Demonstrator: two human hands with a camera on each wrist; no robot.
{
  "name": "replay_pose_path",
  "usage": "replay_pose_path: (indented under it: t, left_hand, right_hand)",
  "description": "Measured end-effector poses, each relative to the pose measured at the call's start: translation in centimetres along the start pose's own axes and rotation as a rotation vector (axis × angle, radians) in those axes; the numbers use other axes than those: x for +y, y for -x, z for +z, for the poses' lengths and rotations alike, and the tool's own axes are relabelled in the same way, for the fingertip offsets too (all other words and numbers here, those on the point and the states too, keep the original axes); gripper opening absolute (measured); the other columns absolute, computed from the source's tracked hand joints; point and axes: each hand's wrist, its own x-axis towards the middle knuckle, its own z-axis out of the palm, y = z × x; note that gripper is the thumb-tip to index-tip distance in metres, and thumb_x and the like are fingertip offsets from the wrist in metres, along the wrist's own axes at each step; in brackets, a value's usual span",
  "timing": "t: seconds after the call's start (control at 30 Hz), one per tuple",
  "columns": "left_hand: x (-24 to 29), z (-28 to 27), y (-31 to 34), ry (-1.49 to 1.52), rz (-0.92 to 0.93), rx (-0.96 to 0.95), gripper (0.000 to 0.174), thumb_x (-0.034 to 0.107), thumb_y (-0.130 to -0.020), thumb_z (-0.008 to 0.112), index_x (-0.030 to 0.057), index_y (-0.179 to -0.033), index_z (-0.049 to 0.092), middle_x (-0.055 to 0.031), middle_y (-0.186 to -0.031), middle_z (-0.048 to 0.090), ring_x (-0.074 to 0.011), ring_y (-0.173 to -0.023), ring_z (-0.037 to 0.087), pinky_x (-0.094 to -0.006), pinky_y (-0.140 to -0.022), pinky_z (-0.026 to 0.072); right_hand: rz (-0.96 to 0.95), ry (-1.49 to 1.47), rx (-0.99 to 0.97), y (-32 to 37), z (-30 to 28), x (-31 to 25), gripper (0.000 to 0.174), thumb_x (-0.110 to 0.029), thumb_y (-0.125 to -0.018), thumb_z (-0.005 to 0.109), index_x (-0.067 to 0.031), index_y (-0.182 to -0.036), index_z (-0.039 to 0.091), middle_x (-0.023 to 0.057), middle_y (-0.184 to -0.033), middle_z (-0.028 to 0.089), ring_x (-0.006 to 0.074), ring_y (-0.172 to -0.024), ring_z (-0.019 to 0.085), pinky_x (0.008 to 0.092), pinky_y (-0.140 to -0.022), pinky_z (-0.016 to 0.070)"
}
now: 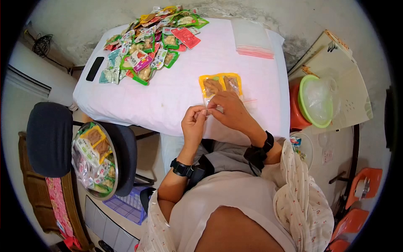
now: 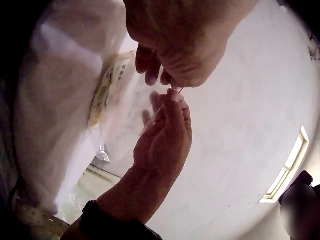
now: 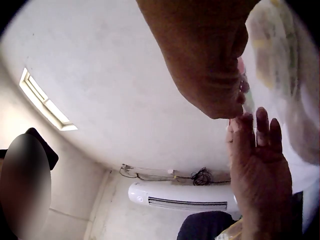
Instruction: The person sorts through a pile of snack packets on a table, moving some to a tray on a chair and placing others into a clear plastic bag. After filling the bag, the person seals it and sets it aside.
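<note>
Two yellow-edged food packets (image 1: 213, 86) with brown contents lie side by side on the table before me. They overlap a clear zip bag, whose red zip line (image 1: 250, 101) shows right of my right hand. My left hand (image 1: 194, 126) pinches the bag's edge between thumb and fingertips. Close against it, the right hand (image 1: 231, 110) pinches the same edge, its back turned up and covering the packets' lower part. In the left wrist view a bit of red zip edge (image 2: 180, 90) shows where the fingertips of both hands meet.
Many food packets (image 1: 147, 46) are heaped at the table's back left, beside a black phone (image 1: 95, 69). A stack of clear zip bags (image 1: 253, 40) lies at the back right. A metal basin (image 1: 112, 145) of packets sits on a chair at left. Right stands a green basin (image 1: 303, 101).
</note>
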Motion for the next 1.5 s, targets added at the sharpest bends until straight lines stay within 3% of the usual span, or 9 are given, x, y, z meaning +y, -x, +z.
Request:
replay_pose_path:
  t: [0.8,1.07,1.3,1.5]
  left_hand:
    - [-0.7,0.0,-0.1,-0.065,0.078,0.005,0.006,0.008,-0.09,0.056,0.0026,-0.092,0.059,-0.0009,-0.085,0.061,-0.0067,-0.074,0.056,-0.0219,-0.07,0.0488]
    - [0.5,0.7,0.2,-0.024,-0.069,0.004,0.013,0.008,-0.09,0.057,0.0021,-0.101,0.062,-0.0019,-0.089,0.064,-0.0073,-0.08,0.06,-0.021,-0.068,0.0487]
    - [-0.5,0.1,0.1,-0.114,-0.011,0.01,0.01,0.007,-0.089,0.059,0.0017,-0.095,0.064,-0.0021,-0.09,0.065,-0.0064,-0.078,0.059,-0.0209,-0.067,0.0488]
    - [0.8,1.3,-0.1,-0.043,-0.107,-0.02,0.012,0.007,-0.088,0.06,0.0012,-0.098,0.065,-0.0013,-0.086,0.064,-0.0057,-0.075,0.057,-0.0207,-0.066,0.0484]
  right_hand:
    - [0.019,0.039,0.025,0.1,0.3,-0.3,0.009,-0.009,-0.072,0.066,-0.0072,-0.075,0.057,0.0047,-0.072,0.056,0.0228,-0.076,0.056,0.0374,-0.083,0.0383]
    - [0.011,0.073,0.035,0.6,-0.3,0.1,0.009,-0.013,-0.075,0.067,-0.0073,-0.077,0.06,0.0067,-0.075,0.059,0.0248,-0.076,0.056,0.0377,-0.079,0.0395]
    - [0.009,0.104,-0.032,1.0,-1.5,1.1,0.01,-0.013,-0.075,0.067,-0.0068,-0.076,0.06,0.0064,-0.076,0.06,0.0256,-0.077,0.056,0.0376,-0.08,0.0395]
    - [-0.001,0.034,-0.014,1.1,-1.4,1.1,0.008,-0.013,-0.076,0.065,-0.0073,-0.076,0.059,0.0063,-0.074,0.059,0.0245,-0.079,0.056,0.0382,-0.083,0.0382]
